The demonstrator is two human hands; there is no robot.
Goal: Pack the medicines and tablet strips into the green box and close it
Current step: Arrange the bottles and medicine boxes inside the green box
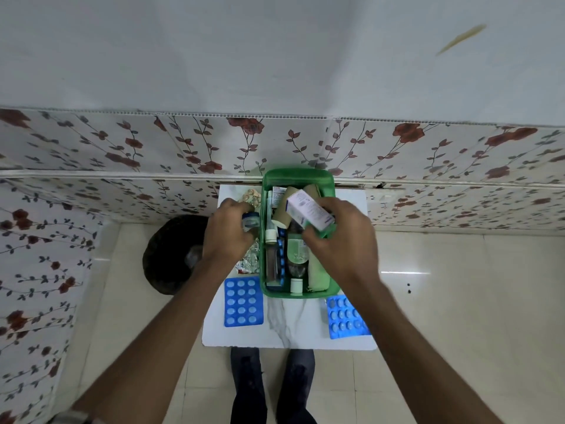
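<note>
The green box stands lidless on a small white marble-look table, packed with bottles, tubes and rolls. Over its right half, my right hand grips a white and purple medicine carton, tilted. Just left of the box, my left hand closes around a small blue-capped container. One blue tablet strip lies flat at the front left of the box. A second blue tablet strip lies at the front right, partly under my right forearm. Silver foil strips sit beneath my left hand.
A gold-coloured tablet strip lies at the table's back left corner. A dark round object rests on the floor left of the table. A floral-patterned wall rises right behind the table. My legs stand at the front edge.
</note>
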